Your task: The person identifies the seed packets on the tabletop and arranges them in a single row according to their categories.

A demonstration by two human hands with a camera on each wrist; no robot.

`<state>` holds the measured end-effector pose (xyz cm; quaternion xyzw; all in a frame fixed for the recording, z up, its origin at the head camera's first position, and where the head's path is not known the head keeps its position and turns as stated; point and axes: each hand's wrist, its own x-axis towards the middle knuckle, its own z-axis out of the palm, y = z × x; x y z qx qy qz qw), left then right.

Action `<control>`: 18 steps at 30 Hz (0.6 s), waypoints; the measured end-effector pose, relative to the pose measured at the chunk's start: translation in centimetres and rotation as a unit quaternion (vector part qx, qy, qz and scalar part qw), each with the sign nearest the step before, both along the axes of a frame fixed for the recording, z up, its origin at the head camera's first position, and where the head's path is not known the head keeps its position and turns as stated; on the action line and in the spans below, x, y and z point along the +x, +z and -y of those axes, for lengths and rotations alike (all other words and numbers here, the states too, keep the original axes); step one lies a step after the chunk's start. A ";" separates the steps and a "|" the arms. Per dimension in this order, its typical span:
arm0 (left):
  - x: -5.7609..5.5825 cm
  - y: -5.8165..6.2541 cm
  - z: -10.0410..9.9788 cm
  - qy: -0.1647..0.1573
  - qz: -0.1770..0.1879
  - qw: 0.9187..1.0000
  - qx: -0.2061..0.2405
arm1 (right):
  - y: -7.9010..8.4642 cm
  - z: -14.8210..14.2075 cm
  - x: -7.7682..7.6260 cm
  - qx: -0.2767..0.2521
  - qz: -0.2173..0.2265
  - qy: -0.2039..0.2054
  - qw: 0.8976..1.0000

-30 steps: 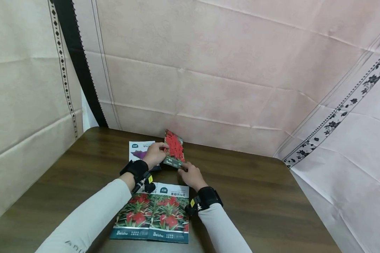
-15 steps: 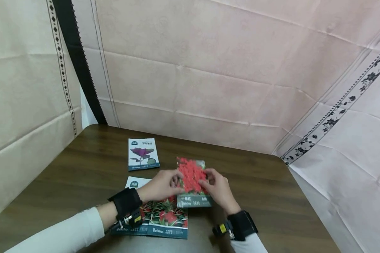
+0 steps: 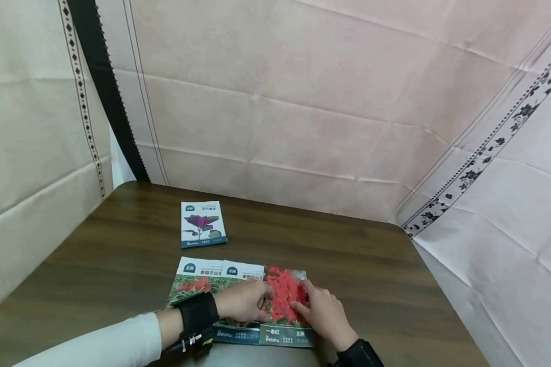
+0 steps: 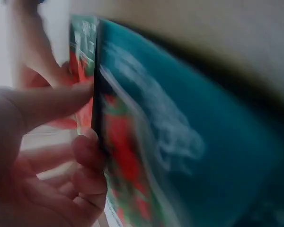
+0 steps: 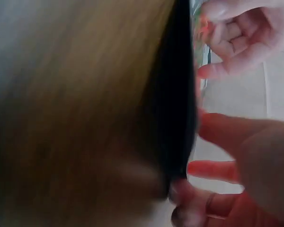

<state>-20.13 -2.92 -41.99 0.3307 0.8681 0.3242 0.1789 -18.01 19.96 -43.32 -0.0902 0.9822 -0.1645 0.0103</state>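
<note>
A seed packet with red flowers (image 3: 282, 300) and a grey-green bottom band lies at the right end of a row of packets. My left hand (image 3: 243, 300) pinches its left edge; my right hand (image 3: 323, 313) holds its right edge with thumb on top. To its left are two matching packets with red flowers among green leaves: the middle seed packet (image 3: 236, 334), partly under my left hand, and the left seed packet (image 3: 193, 280), partly hidden by the wrist strap. In the left wrist view, the middle packet's teal band (image 4: 180, 127) is close and blurred.
A white seed packet with a purple plant (image 3: 203, 224) lies farther back on the brown wooden table (image 3: 372, 275). Pale cloth (image 3: 280, 102) hangs behind the table's far edge and along both sides.
Both hands have brought the red-flower packet from the far part of the table toward me. It now lies flat beside the two matching packets. The purple-plant packet stays at the back.
</note>
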 end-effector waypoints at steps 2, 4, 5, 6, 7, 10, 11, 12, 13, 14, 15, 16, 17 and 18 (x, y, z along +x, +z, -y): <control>-0.1 -0.1 0.3 -0.013 0.002 1.000 -0.010 | -0.1 0.2 -0.2 0.023 -0.005 0.005 1.000; -0.2 -0.1 0.7 -0.026 0.021 0.999 0.005 | 0.1 0.3 -0.5 0.028 -0.005 0.011 1.000; -0.3 -0.1 0.9 -0.028 0.033 0.999 0.021 | 0.3 0.4 -0.7 0.022 -0.003 0.016 1.000; -0.4 0.0 1.3 -0.027 0.041 0.998 0.034 | 0.6 0.6 -1.0 0.013 0.000 0.023 1.000; -0.6 0.2 1.7 -0.021 0.046 0.997 0.050 | 1.0 0.9 -1.4 -0.007 0.007 0.030 0.999; -1.7 0.9 3.5 0.040 0.032 0.994 0.092 | 2.5 2.4 -2.8 -0.086 0.028 0.054 0.994; -2.3 1.2 4.3 0.075 0.018 0.992 0.102 | 3.0 3.0 -3.4 -0.117 0.035 0.066 0.990; -3.0 1.6 5.3 0.111 0.004 0.988 0.107 | 3.5 3.8 -3.9 -0.147 0.044 0.077 0.985; -3.8 1.8 6.3 0.153 0.000 0.981 0.115 | 3.9 4.7 -4.5 -0.173 0.053 0.089 0.979; -4.6 2.0 7.4 0.189 -0.008 0.975 0.118 | 4.2 5.6 -5.1 -0.186 0.058 0.101 0.976; -5.4 2.0 8.6 0.226 -0.007 0.967 0.122 | 4.4 6.6 -5.7 -0.192 0.064 0.112 0.973; -6.1 2.0 9.8 0.259 0.001 0.958 0.126 | 4.5 7.7 -6.4 -0.188 0.072 0.121 0.972; -6.8 1.9 10.9 0.290 0.018 0.948 0.131 | 4.5 8.9 -7.0 -0.175 0.077 0.131 0.973; -7.4 1.6 12.0 0.316 0.032 0.939 0.134 | 4.4 10.1 -7.6 -0.155 0.081 0.139 0.975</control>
